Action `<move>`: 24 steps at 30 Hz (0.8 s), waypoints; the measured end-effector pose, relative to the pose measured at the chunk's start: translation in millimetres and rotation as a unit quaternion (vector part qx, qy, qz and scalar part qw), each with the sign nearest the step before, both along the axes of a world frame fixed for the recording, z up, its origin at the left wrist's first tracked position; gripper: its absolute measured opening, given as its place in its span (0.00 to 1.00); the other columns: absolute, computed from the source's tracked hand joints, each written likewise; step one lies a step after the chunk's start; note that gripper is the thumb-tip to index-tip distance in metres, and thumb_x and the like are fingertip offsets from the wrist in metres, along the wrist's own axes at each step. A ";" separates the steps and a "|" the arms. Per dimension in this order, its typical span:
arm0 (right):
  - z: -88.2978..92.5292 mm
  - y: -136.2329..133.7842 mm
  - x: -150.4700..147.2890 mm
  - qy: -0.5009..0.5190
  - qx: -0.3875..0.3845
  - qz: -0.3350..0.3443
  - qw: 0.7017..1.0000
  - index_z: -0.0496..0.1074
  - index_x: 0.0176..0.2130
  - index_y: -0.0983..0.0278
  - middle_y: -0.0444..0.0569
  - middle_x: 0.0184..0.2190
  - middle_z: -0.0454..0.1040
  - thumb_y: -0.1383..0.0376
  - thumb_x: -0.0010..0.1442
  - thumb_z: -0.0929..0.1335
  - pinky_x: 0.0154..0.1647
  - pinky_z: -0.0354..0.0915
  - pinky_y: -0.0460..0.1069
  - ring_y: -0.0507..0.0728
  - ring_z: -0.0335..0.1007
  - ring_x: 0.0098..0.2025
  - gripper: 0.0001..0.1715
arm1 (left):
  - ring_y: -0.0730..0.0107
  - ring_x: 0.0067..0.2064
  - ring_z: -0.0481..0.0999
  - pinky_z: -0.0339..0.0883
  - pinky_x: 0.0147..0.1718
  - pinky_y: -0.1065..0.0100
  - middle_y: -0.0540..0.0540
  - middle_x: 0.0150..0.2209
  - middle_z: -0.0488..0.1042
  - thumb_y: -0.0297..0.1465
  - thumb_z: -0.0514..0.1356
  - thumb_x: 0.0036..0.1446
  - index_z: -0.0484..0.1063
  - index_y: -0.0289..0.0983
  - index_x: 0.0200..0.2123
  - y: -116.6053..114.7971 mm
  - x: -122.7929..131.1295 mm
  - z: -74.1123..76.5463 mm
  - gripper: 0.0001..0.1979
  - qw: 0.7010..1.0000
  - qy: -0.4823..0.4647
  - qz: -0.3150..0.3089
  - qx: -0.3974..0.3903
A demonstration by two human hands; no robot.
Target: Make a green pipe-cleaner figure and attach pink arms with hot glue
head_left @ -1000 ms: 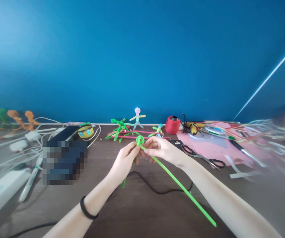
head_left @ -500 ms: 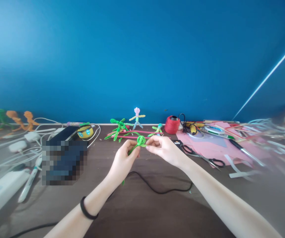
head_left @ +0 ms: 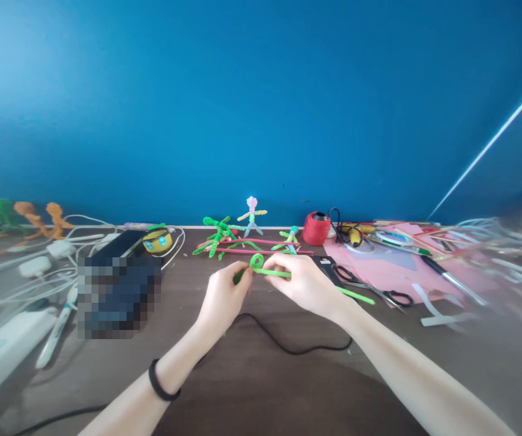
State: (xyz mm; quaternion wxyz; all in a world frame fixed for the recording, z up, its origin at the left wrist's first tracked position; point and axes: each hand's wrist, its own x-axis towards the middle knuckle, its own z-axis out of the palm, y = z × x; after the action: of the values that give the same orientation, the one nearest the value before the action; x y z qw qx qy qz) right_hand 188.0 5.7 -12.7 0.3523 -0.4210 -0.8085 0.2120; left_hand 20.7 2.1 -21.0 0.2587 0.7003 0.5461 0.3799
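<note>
Both hands are raised just above the table and share one green pipe cleaner. We see the left hand with fingertips closed on the stem below its small coil. The right hand has thumb and forefinger pinched on the strand just beside that coil, and the free end juts right, near the scissors. In our judgement, the coil may spring open if either pinch slackens. A hard twist could kink the wire, and the free end could snag the scissors or the black cable lying beneath the hands.
</note>
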 end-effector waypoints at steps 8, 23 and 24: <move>1.4 2.7 7.0 -0.211 0.192 0.023 0.958 0.71 0.35 0.64 0.49 0.29 0.70 0.68 0.61 0.60 0.28 0.55 0.46 0.53 0.65 0.30 0.12 | 0.74 0.20 0.59 0.51 0.21 0.73 0.53 0.14 0.62 0.32 0.50 0.49 0.70 0.36 0.22 -0.6 0.3 3.0 0.12 0.998 0.055 -0.028 -0.017; 3.1 2.3 8.0 -0.160 0.195 -0.007 0.968 0.72 0.32 0.64 0.49 0.30 0.73 0.66 0.60 0.61 0.29 0.54 0.46 0.53 0.66 0.31 0.11 | 0.78 0.19 0.54 0.48 0.18 0.74 0.55 0.14 0.57 0.33 0.52 0.48 0.71 0.34 0.22 2.1 -0.4 0.9 0.11 0.990 -0.080 -0.050 -0.104; 3.4 1.8 7.5 -0.140 0.179 -0.015 0.974 0.71 0.32 0.63 0.49 0.31 0.74 0.66 0.60 0.61 0.29 0.54 0.46 0.53 0.67 0.31 0.10 | 0.79 0.18 0.53 0.46 0.17 0.75 0.55 0.14 0.56 0.34 0.53 0.48 0.70 0.34 0.22 2.3 0.1 1.1 0.11 0.984 -0.117 -0.046 -0.127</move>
State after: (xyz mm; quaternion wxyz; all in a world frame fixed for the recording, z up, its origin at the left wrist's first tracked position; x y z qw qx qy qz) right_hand 195.5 7.4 -9.2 0.3083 -0.3889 -0.8681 -0.0023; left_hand 20.8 4.4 -19.9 0.4251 0.6368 0.5229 0.3745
